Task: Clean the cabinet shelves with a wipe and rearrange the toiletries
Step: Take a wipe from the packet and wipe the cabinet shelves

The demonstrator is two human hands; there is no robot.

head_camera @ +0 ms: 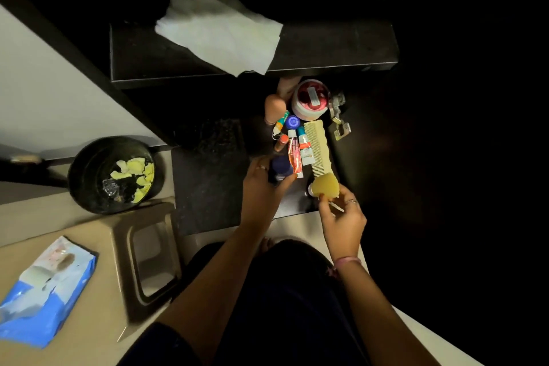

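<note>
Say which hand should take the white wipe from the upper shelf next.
Probably right. The left hand grips a dark blue bottle; the right hand only pinches the comb. Wipe is far from both.

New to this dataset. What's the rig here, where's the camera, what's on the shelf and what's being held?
No robot here: a person works with two bare hands. The single picture comes from a wide-angle camera on their head, looking down, so the arms enter from the bottom.

The left hand has a grip around a dark blue container. The right hand pinches the handle end of a cream comb.

On the dark lower shelf lie small tubes, a blue cap and a white jar. A white wipe is draped over the upper shelf.

On the floor: a black bin and a blue wipes pack.
</note>
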